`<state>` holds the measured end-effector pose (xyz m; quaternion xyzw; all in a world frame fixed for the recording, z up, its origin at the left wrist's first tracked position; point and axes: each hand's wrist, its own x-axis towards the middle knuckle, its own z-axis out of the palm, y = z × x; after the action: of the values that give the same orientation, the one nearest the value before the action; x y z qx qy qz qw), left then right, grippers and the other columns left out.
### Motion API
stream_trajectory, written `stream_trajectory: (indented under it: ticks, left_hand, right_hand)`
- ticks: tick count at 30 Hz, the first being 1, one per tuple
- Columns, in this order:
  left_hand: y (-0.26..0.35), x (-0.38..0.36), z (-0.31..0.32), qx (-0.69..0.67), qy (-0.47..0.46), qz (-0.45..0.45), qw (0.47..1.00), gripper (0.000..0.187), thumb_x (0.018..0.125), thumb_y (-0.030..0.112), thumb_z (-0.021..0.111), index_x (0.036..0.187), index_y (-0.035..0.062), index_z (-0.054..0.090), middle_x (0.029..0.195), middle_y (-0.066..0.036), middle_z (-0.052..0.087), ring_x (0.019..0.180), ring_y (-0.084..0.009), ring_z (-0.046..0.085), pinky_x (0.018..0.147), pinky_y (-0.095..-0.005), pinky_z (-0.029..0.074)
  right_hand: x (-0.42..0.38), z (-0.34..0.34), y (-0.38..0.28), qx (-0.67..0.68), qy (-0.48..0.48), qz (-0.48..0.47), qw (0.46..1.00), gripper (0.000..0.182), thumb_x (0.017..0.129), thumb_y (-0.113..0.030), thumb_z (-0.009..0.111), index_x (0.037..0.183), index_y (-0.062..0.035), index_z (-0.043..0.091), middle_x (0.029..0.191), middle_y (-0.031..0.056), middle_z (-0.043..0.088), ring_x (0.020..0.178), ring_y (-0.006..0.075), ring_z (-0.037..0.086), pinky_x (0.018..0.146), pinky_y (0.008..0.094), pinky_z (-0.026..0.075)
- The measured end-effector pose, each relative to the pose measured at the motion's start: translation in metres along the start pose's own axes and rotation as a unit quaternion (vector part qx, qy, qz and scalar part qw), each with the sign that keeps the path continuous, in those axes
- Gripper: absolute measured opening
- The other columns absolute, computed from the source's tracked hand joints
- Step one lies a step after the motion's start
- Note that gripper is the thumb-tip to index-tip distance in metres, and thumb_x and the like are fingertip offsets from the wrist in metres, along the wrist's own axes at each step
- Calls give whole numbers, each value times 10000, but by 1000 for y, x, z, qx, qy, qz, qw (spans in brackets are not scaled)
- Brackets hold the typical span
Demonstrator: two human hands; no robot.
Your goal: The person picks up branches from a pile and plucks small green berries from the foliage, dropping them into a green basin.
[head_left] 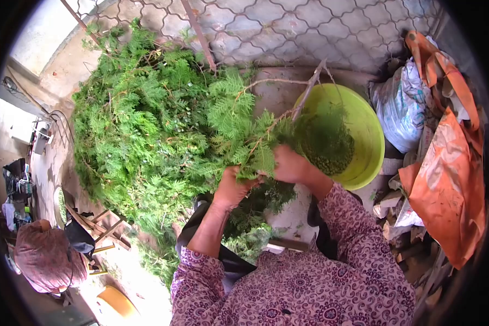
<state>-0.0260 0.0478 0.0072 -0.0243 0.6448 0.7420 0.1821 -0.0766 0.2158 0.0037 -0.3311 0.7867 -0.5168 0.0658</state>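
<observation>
In the head view a leafy green conifer branch (258, 142) with flat, scaly sprays stretches in front of me. My left hand (233, 189) is closed around its lower foliage. Close beside it, my right hand (293, 164) is also closed on the branch, fingers curled among the sprays. The branch's bare woody stem (309, 89) rises over the left rim of a yellow-green basin (368, 155). Many small green cones (331, 155) lie in the basin, just right of my right hand. My fingertips are partly hidden by leaves.
A large heap of cut conifer branches (141, 125) fills the left. Wire mesh (304, 32) stands at the back. On the right are a white sack (399, 108), an orange sheet (445, 190) and stacked firewood (418, 250). A person (46, 255) sits at lower left near an orange tub (117, 301).
</observation>
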Motion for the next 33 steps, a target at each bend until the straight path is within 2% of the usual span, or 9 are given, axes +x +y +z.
stream_trajectory:
  ticks: [3,6,13,20,22,24,25,27,33]
  left_hand:
    - [8,-5,0,-2,-14,-34,999,164,762,0,594,925,-18,588,836,-95,634,698,-146,588,627,-266,476]
    - [9,-8,-1,-26,-29,-33,999,117,762,-14,588,878,-19,598,809,-101,633,675,-150,585,624,-261,473]
    - [27,-4,-17,-211,60,16,975,217,744,-43,601,954,-23,546,752,-102,609,672,-198,592,596,-292,468]
    - [37,-5,-56,-282,150,76,945,188,769,24,608,944,-23,555,768,-142,626,698,-220,581,642,-318,454]
    - [40,-5,-60,-297,190,75,933,122,792,71,598,857,-31,578,782,-144,636,689,-211,563,666,-292,443]
    - [42,-5,-63,-312,207,78,924,119,795,75,596,856,-25,577,781,-144,638,683,-212,565,648,-289,444]
    - [43,-5,-64,-324,223,81,916,116,799,80,593,854,-20,577,780,-144,640,678,-212,567,631,-285,445]
    - [43,-5,-66,-321,234,80,914,105,798,77,592,849,-14,575,782,-147,640,665,-210,571,594,-276,445]
    - [41,-5,-64,-360,215,86,904,76,798,57,580,834,-9,565,773,-152,631,686,-229,576,629,-297,450]
  right_hand:
    - [-4,-15,-1,101,-143,210,962,210,776,-174,607,894,-4,572,635,124,572,484,166,515,467,300,415]
    - [-7,-20,-5,335,-103,284,893,152,797,-128,574,896,-16,546,554,57,483,408,112,415,384,270,327]
    - [-11,-62,-32,477,-117,214,844,111,825,-140,535,843,-34,506,558,-22,412,400,39,318,365,205,260]
    - [-33,-110,3,108,230,182,950,127,772,-98,562,855,-2,562,664,35,537,521,89,480,469,227,391]
    - [-44,-114,46,-66,316,143,936,156,749,-103,583,864,2,578,689,52,569,584,110,530,529,241,438]
    - [-49,-118,67,-515,302,38,801,209,709,-88,595,902,-9,601,734,84,603,688,134,564,636,260,461]
    - [-48,-119,66,-516,302,35,800,209,709,-88,595,902,-9,601,734,84,603,688,134,564,636,260,461]
    - [-41,-113,55,-288,257,91,918,218,702,-97,614,904,-16,610,758,100,608,701,130,570,642,251,459]
    - [-9,-69,9,48,77,213,973,260,716,-128,650,941,-10,597,837,62,611,819,123,563,719,252,447]
